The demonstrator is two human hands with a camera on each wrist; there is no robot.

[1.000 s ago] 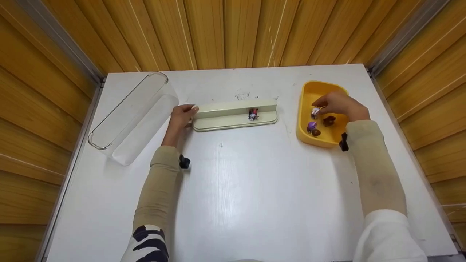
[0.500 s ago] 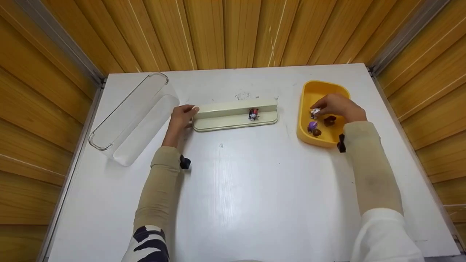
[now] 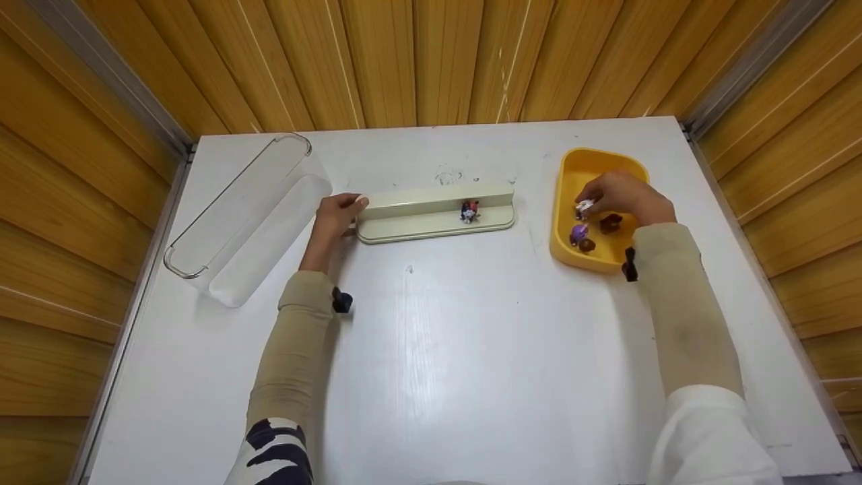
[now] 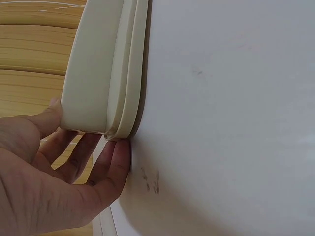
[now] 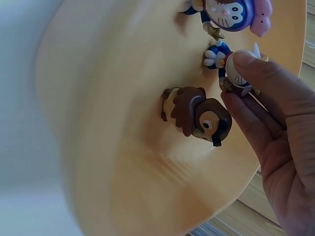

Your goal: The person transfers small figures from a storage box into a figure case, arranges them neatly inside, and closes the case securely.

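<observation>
My right hand [image 3: 626, 194] reaches into a yellow box [image 3: 563, 250]. Between thumb and fingers it pinches a small toy figurine [image 5: 237, 71] with a white hood, a blue body and a whiskered face. Beside this lie a purple-hooded figurine [image 5: 246, 12] and a brown owl-like figurine [image 5: 189, 110]; a second small brown toy [image 3: 587, 245] sits near the box's front. At the left end of a cream L-shaped display shelf [image 3: 411, 225], my left hand [image 3: 331, 219] grips with thumb over the upright wall and fingers against the end. One dark, red and white figurine [image 3: 469, 211] stands on the shelf's right half.
A transparent long bin [image 3: 259, 252] lies at an angle on the left of the white table [image 3: 458, 350]. Wood-patterned panels [image 3: 444, 60] rise behind the table and at both sides.
The right hand and forearm have shifted very slightly to the left, with the white-hooded figurine still between the fingers. The left hand and shelf have stayed in place.
</observation>
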